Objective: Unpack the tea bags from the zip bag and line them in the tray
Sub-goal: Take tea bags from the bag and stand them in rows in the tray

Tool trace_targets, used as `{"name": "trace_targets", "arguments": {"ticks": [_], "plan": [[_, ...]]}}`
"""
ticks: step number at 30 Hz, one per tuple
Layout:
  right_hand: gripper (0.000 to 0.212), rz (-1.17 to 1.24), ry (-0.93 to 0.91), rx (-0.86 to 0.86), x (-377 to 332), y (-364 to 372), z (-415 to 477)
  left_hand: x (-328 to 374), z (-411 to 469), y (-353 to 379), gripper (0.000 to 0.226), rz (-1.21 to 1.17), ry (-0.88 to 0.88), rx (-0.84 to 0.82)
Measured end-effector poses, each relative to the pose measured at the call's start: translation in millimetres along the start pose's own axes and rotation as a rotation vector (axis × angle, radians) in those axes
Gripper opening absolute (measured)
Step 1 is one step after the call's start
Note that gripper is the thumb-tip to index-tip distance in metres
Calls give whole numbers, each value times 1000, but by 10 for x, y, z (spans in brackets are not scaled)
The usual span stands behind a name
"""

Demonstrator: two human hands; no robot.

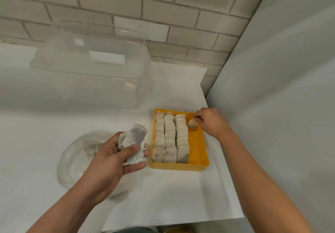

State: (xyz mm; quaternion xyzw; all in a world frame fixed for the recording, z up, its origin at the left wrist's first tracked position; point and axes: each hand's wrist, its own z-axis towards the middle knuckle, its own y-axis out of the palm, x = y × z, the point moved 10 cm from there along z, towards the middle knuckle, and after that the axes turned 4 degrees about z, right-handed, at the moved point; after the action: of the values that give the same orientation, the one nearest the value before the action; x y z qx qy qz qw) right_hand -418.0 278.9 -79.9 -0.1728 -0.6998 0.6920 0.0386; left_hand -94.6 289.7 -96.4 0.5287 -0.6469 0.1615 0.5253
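head view: our right hand (211, 122) pinches a tea bag (192, 124) over the yellow tray (181, 166)'s empty right lane, while our left hand (116, 158) grips spare tea bags (133, 138) just left of it.

Right hand (211, 123) is pinching a single tea bag (192, 124) at the far right of the yellow tray (197, 147), in its one open lane. Three rows of tea bags (170, 136) are standing packed from the near wall to the far wall, filling the tray's left and middle. Left hand (110, 158) is gripping a small stack of tea bags (135, 136) just left of the tray, over the zip bag (70, 162), which is lying crumpled on the white table (181, 196). A clear plastic container (90, 73) is sitting far left, near the brick wall (163, 15).
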Motion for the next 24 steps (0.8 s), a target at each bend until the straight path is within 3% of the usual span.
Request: {"name": "trace_targets", "arguments": {"ticks": [8,20,24], "plan": [[21,0,-17,-19,6,138,102,-23,9,14,24,-7,-7,32],[15,-103,23,217,64,79,83,8,58,47,22,19,-13,19],[20,18,46,340,86,-53,-34,11,72,75,23,33,-17,-1]]}}
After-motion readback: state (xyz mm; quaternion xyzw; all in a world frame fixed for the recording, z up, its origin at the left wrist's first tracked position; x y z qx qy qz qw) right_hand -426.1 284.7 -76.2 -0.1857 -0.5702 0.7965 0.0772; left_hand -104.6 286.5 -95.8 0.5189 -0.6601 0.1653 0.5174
